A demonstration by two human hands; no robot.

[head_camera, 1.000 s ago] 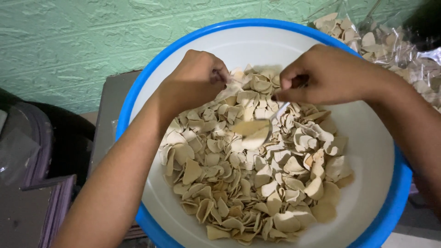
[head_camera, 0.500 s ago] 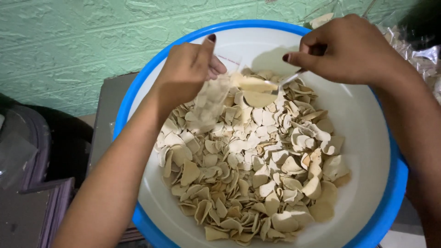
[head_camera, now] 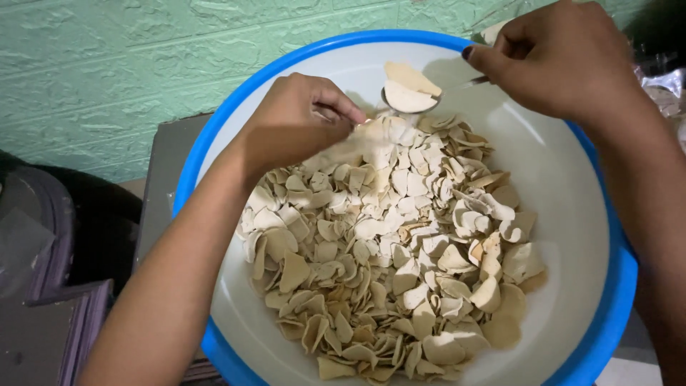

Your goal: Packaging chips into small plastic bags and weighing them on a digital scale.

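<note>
right hand (head_camera: 564, 61), spoon (head_camera: 414, 96) (chips aboard) lying level, bowl end leftward

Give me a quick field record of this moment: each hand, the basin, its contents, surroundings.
left hand: pinches a clear plastic bag at the near side of the pile
right hand: holds a spoon carrying two crackers, raised over the far rim
basin: blue rim, white inside
contents: pale raw crackers, heaped in the middle
behind: green textured wall
</note>
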